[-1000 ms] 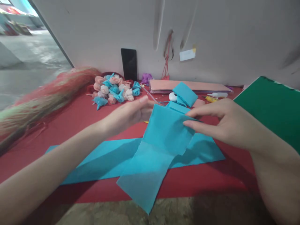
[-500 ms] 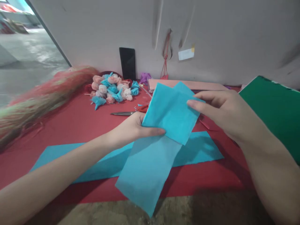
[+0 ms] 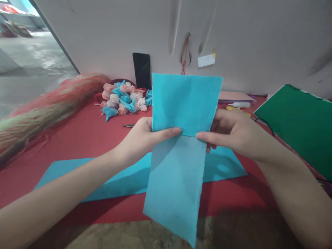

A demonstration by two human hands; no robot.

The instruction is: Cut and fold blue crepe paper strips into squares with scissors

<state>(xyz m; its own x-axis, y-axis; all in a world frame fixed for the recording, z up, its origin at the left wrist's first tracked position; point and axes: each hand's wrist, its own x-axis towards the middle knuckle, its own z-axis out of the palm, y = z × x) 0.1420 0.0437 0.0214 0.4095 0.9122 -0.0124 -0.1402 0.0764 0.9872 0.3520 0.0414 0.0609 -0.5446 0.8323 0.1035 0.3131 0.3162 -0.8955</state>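
A strip of turquoise crepe paper hangs upright between my hands, its upper part a thicker, brighter block and its lower part a thin single sheet reaching past the table's front edge. My left hand pinches the strip's left side, thumb lying on the lower edge of the thick block. From the right, my right hand grips the same edge with its thumb in front and fingers behind. Beneath, a long turquoise paper band lies across the table. The tip of a pair of scissors shows behind my left hand.
Pink, white and blue paper flowers are heaped at the back left. A black phone leans on the wall. Reddish and green fibre lies along the left edge. A green board and a white glue bottle are at right.
The crepe strip has turned from slanted to upright and risen. My right hand has moved from the block's upper right corner down to its lower edge, beside the left thumb.
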